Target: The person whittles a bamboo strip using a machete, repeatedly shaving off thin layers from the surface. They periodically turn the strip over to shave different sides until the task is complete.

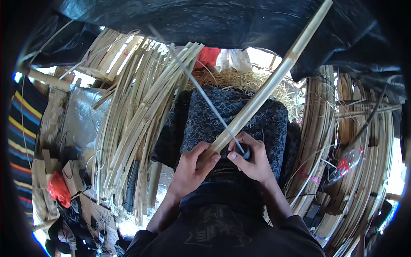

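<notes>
Patterned cloth (199,126) | left hand (192,166) curled round bamboo (266,89) | right hand (257,162) round handle (244,153)

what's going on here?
A person is working on a long bamboo piece. The left hand grips its near end; the right hand holds a long thin tool by its dark handle. The tool crosses over the piece just ahead of the hands; whether it touches isn't clear. Both lie above a dark patterned cloth, with loose strips on the left.
</notes>
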{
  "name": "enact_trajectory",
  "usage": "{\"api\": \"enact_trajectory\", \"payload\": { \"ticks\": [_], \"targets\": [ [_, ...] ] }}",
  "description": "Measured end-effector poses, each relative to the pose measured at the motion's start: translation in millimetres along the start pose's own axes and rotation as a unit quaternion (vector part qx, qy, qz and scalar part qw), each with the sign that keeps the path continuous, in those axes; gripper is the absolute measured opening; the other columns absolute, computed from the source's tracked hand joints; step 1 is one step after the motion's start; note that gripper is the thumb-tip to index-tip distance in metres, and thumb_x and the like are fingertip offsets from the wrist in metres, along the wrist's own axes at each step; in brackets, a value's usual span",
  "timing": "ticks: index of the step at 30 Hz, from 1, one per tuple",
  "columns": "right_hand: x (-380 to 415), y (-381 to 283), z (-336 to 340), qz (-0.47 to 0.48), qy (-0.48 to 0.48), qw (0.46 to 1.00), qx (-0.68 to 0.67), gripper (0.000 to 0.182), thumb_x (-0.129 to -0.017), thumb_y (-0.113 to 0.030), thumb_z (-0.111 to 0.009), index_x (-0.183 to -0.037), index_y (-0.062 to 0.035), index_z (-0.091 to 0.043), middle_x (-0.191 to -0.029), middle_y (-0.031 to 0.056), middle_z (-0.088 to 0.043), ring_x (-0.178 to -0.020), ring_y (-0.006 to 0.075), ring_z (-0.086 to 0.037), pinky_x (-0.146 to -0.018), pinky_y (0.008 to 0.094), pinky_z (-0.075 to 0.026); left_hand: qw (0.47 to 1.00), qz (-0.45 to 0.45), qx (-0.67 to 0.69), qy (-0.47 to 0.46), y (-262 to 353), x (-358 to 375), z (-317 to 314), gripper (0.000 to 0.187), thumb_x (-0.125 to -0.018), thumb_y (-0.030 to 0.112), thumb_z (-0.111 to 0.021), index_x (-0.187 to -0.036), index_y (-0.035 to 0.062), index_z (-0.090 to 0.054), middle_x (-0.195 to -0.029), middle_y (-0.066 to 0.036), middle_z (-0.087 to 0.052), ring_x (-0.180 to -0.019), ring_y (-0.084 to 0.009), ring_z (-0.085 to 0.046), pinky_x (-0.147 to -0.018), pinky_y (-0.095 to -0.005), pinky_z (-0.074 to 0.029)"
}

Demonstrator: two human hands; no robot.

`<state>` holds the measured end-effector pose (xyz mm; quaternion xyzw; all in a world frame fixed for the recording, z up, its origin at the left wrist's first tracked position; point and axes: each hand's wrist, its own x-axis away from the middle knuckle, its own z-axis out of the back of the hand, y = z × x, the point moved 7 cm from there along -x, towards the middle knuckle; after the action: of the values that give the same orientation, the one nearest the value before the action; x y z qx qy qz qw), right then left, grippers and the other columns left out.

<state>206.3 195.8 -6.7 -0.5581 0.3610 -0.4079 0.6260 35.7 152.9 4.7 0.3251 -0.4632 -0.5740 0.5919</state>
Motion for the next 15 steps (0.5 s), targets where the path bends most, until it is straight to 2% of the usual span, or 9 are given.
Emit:
{"api": "enact_trajectory", "payload": {
  "ticks": [2, 3, 4, 5, 7, 8, 10, 13, 15],
  "targets": [
    [7, -6, 1, -0.003, -0.024, 1.0, -0.014, 0.028, -0.092, -0.027, -0.072, -0.099, 0.0001, -0.064, -0.076, 0.0079, -0.065, -0.062, 0.015, -0.062, -0.063, 0.0304, -0.049, 0.999, -0.039, -0.004, -0.007, 12, -5, -6, 0.02, -0.093, 0.011, -0.07, -0.105, -0.0024, -0.061, -0.075, -0.006, -0.062, -0.069, -0.0102, -0.057, -0.062, -0.0276, -0.044],
    [11, -6, -1, -0.003, -0.055, 0.998, -0.029, 0.032, -0.096, -0.03, -0.068, -0.1, 0.0016, -0.064, -0.073, 0.0085, -0.064, -0.06, 0.0148, -0.062, -0.062, 0.0305, -0.049, 0.998, -0.065, 0.023, -0.001, 16, -6, -9, 0.021, -0.093, 0.012, -0.071, -0.106, -0.0015, -0.06, -0.075, -0.009, -0.062, -0.067, -0.015, -0.059, -0.063, -0.0299, -0.047],
    [16, -2, -3, -0.021, -0.077, 0.996, -0.035, 0.037, -0.103, -0.034, -0.057, -0.099, 0.0029, -0.062, -0.064, 0.0065, -0.058, -0.053, 0.0119, -0.056, -0.055, 0.0286, -0.046, 0.995, -0.089, 0.05, 0.006, 20, -6, -12, 0.023, -0.093, 0.013, -0.071, -0.107, -0.0006, -0.06, -0.075, -0.013, -0.063, -0.065, -0.0197, -0.061, -0.065, -0.0322, -0.05],
    [19, -2, -1, -0.024, -0.07, 0.997, -0.038, 0.037, -0.103, -0.034, -0.057, -0.099, 0.0029, -0.062, -0.064, 0.0065, -0.058, -0.053, 0.0119, -0.056, -0.055, 0.0286, -0.046, 0.995, -0.089, 0.049, -0.002, 20, -6, -16, 0.023, -0.093, 0.013, -0.071, -0.107, -0.0006, -0.06, -0.075, -0.013, -0.063, -0.065, -0.0197, -0.061, -0.065, -0.0322, -0.05],
    [25, 2, 0, -0.098, -0.08, 0.986, -0.11, 0.04, -0.106, -0.035, -0.049, -0.098, 0.0023, -0.061, -0.058, 0.0022, -0.052, -0.048, 0.008, -0.049, -0.048, 0.026, -0.039, 0.993, -0.114, 0.007, 0.027, 20, -4, -16, 0.021, -0.095, 0.012, -0.069, -0.109, -0.0011, -0.062, -0.076, -0.011, -0.065, -0.065, -0.0182, -0.064, -0.064, -0.031, -0.051],
    [28, 3, 4, -0.12, -0.069, 0.982, -0.126, 0.043, -0.108, -0.037, -0.045, -0.096, 0.0008, -0.061, -0.057, -0.0013, -0.048, -0.047, 0.0061, -0.044, -0.046, 0.0239, -0.035, 0.993, -0.114, 0.004, 0.021, 19, -2, -17, 0.021, -0.095, 0.012, -0.069, -0.109, -0.0011, -0.062, -0.076, -0.011, -0.065, -0.065, -0.0182, -0.064, -0.064, -0.031, -0.051],
    [32, 0, 22, -0.137, -0.02, 0.98, -0.142, 0.048, -0.109, -0.042, -0.04, -0.094, -0.0004, -0.059, -0.057, -0.0021, -0.047, -0.044, 0.005, -0.04, -0.043, 0.0225, -0.033, 0.998, -0.04, 0.014, 0.036, 8, 2, -13, 0.016, -0.097, 0.008, -0.065, -0.107, -0.0043, -0.064, -0.074, -0.007, -0.062, -0.066, -0.0079, -0.057, -0.06, -0.0252, -0.044],
    [32, 1, 56, -0.129, 0.072, 0.985, -0.092, 0.051, -0.109, -0.045, -0.037, -0.093, -0.0015, -0.058, -0.056, -0.0026, -0.045, -0.042, 0.0039, -0.038, -0.04, 0.0215, -0.031, 0.996, -0.077, -0.03, 0.038, 8, 7, -7, 0.015, -0.1, 0.01, -0.063, -0.104, -0.0046, -0.065, -0.071, -0.005, -0.061, -0.062, -0.0068, -0.055, -0.057, -0.0244, -0.043],
    [33, 0, 71, -0.14, 0.129, 0.978, -0.082, 0.052, -0.11, -0.046, -0.035, -0.09, -0.0023, -0.056, -0.056, -0.003, -0.044, -0.043, 0.0037, -0.038, -0.039, 0.0215, -0.031, 0.997, -0.062, -0.025, 0.028, 5, 9, -5, 0.016, -0.1, 0.011, -0.062, -0.103, -0.0044, -0.065, -0.071, -0.005, -0.06, -0.062, -0.0069, -0.055, -0.057, -0.0244, -0.042]
  ]
}}
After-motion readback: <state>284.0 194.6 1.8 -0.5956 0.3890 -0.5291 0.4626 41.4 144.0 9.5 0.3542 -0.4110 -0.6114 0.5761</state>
